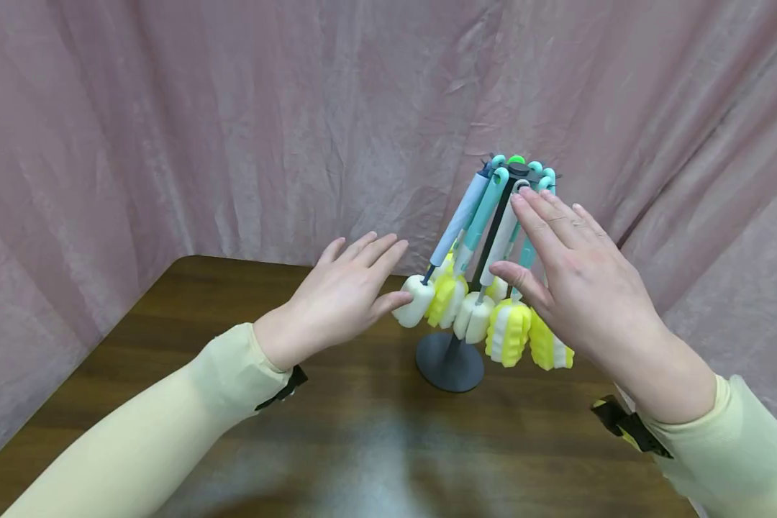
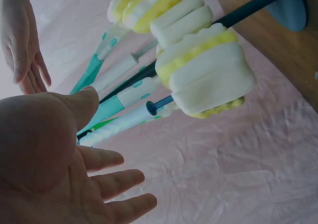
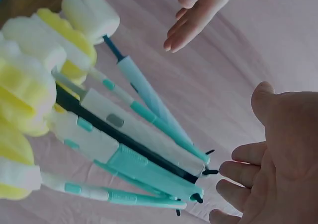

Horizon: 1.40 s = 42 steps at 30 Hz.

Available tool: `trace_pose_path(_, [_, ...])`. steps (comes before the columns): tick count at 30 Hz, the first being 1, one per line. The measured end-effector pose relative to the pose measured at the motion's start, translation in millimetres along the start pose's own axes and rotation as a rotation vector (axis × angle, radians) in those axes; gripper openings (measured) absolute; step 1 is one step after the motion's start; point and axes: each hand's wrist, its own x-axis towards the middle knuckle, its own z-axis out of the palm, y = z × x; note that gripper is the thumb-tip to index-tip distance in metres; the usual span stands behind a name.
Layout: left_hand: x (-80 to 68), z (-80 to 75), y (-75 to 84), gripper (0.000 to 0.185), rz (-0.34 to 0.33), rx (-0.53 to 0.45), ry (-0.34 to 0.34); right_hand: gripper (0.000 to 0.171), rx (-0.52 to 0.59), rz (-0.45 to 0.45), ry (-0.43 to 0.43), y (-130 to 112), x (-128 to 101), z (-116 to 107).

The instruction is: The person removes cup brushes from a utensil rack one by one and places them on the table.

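Several sponge bottle brushes hang by their handles from the top of a black stand (image 1: pixel 450 363). A white sponge brush (image 1: pixel 414 302) with a pale blue handle hangs at the left. Beside it are yellow-and-white sponge brushes (image 1: pixel 509 332) with teal handles and a white sponge brush (image 1: pixel 473 317) with a grey-white handle. My left hand (image 1: pixel 343 291) is held left of the brushes, fingers spread, holding nothing. My right hand (image 1: pixel 576 273) is raised at the right of the stand with fingers straight, hiding part of the handles; the right wrist view shows its palm (image 3: pixel 293 154) apart from them.
The stand is on a brown wooden table (image 1: pixel 337 417), whose left and back edges are in view. A pink curtain (image 1: pixel 265 129) hangs close behind the table and along both sides. A bright green knob (image 1: pixel 516 160) shows at the stand's top.
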Motion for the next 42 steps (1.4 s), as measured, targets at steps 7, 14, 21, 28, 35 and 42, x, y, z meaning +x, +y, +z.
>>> trace_pose_path(7, [16.3, -2.0, 2.4, 0.077, 0.015, -0.036, 0.000, 0.085, -0.026, 0.042, -0.034, 13, 12, -4])
trace_pose_path(14, [30.5, -1.6, 3.4, 0.074, 0.012, -0.124, 0.021, 0.083, -0.034, 0.096, -0.098, 23, 31, -4])
trace_pose_path(21, [40.6, -1.9, 3.9, 0.073, -0.014, -0.200, 0.025, 0.083, -0.035, 0.134, -0.145, 28, 45, -1])
trace_pose_path(28, [48.5, -1.6, 5.0, 0.074, -0.028, -0.206, 0.009, 0.082, -0.019, 0.189, -0.197, 31, 54, 3])
trace_pose_path(35, [54.5, -1.3, 4.5, 0.075, -0.025, -0.219, -0.014, 0.062, 0.019, 0.197, -0.178, 33, 59, 8])
trace_pose_path(42, [58.7, 1.7, 4.3, 0.072, -0.050, -0.279, -0.028, 0.050, 0.075, 0.155, -0.088, 38, 58, 15])
